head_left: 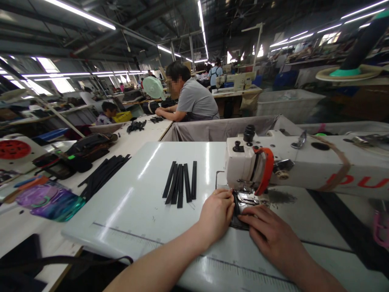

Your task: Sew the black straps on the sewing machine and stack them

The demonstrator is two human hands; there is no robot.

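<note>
Hands: L hand (216, 214) & R hand (269, 235) flat, pressing black strip (236, 221) under presser foot (246, 198); strip small, dark, mostly hidden.

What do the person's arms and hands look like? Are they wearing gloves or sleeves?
No gloves and no sleeves in view. Both forearms are bare right up to the bottom edge of the picture. The left hand has a thin ring on one finger. The right hand shows no ring, watch or band. No wristbands, cables or markings show on either arm.
</note>
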